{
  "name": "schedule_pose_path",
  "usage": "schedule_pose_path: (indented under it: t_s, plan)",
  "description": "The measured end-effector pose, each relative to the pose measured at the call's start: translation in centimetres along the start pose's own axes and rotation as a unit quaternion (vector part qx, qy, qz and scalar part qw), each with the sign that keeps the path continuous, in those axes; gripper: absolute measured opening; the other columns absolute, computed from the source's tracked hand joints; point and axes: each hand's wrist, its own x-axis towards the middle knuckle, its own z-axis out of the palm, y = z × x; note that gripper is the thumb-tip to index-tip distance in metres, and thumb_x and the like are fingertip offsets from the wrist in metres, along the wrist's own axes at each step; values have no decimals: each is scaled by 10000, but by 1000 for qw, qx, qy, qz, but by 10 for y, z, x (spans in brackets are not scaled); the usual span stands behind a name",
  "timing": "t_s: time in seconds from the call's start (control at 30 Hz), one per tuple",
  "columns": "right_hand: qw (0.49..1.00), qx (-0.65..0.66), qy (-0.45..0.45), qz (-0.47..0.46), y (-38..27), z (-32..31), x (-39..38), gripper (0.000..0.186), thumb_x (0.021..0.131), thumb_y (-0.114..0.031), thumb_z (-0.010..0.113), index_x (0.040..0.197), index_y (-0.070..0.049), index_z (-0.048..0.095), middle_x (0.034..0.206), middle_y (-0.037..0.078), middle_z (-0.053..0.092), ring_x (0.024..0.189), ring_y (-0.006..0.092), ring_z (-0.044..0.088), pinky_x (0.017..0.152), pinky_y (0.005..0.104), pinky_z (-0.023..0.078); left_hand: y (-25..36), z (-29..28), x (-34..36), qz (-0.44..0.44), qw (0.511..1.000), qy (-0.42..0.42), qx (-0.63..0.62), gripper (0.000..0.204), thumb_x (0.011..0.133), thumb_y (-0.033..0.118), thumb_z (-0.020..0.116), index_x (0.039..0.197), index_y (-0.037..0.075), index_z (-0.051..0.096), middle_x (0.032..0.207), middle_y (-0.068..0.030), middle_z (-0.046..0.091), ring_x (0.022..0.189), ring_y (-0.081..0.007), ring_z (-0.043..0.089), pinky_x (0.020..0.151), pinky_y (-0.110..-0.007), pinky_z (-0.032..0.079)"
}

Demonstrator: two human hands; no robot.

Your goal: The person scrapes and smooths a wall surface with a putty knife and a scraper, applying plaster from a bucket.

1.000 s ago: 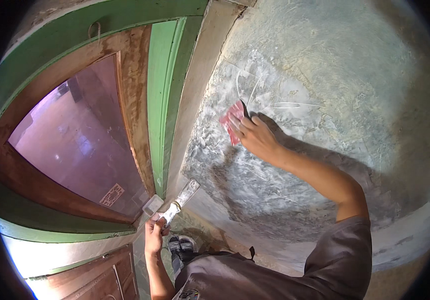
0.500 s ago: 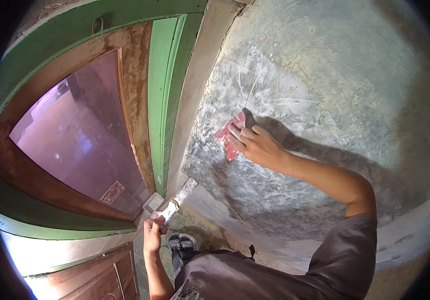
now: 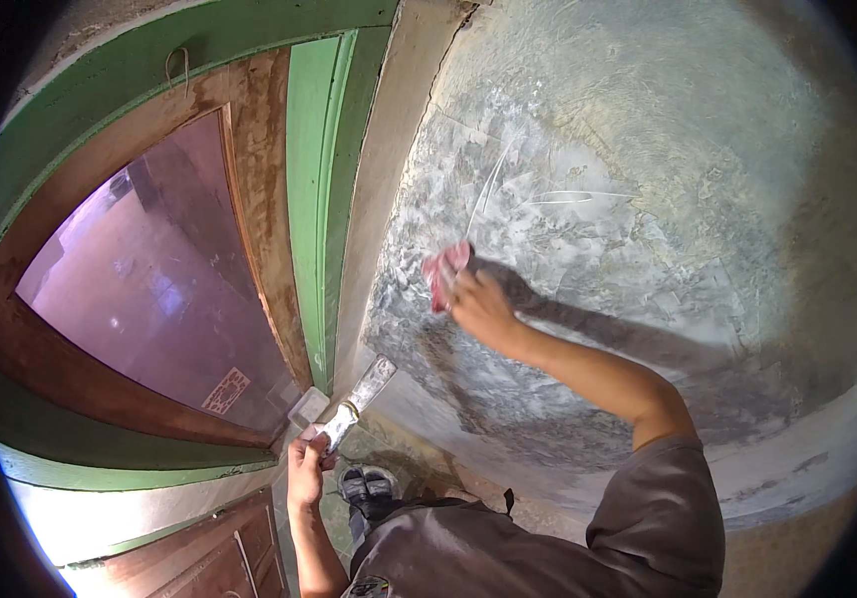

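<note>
My right hand (image 3: 485,311) is pressed against the grey, patchy plaster wall (image 3: 588,244), its fingers closed on a folded piece of red sandpaper (image 3: 438,274) dusted with white. Motion smears the fingers a little. Around the sandpaper the wall carries pale filler smears, and thin white scratch lines run above it. Low on the left, my left hand (image 3: 305,468) grips a putty knife (image 3: 351,409) by its handle. The blade, coated with whitish filler, points up and to the right, near the wall's lower left edge.
At the left stands a green-painted frame (image 3: 311,199) with brown wood around a purplish glass pane (image 3: 149,279). A small white box (image 3: 309,407) sits beside the putty knife. Brown wooden panels (image 3: 199,558) show at lower left. My feet (image 3: 367,483) are on the tiled floor.
My right hand has slid down and slightly left along the wall with the sandpaper, and that arm has shifted left. The left hand keeps the putty knife almost where it was.
</note>
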Motion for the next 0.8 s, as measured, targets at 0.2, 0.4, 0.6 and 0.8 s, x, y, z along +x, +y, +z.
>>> schedule_pose_path:
  t_s: [0.2,0.4,0.6,0.8]
  plan:
    - [996,42,74,-16,7,-47,23,557,701,8,642,1251,51,570,1384,231,497,993,250,537,747,354,497,5,-15,-3,-1,1000,19,9,211,922,241,556,860,48,615,645,52,461,540,-45,373,500,-227,267]
    - [950,-40,268,156,110,-124,47,614,758,67,605,1352,-61,519,1450,107,468,828,165,531,663,299,479,-7,-23,-1,-18,999,39,-1,214,916,264,590,906,53,553,720,17,496,586,-69,408,523,-242,327]
    - [994,1,9,105,11,-17,-16,578,740,16,633,1309,30,531,1428,166,475,936,204,521,768,338,467,-4,-20,4,-36,999,22,8,253,907,279,627,937,73,482,803,-19,538,645,-88,450,559,-255,377]
    - [993,112,-21,31,-34,-28,-36,543,772,-12,646,1303,15,536,1415,195,469,1100,236,527,913,409,481,8,-20,1,-22,999,39,17,224,909,267,624,908,59,543,768,-5,545,619,-85,457,549,-254,370]
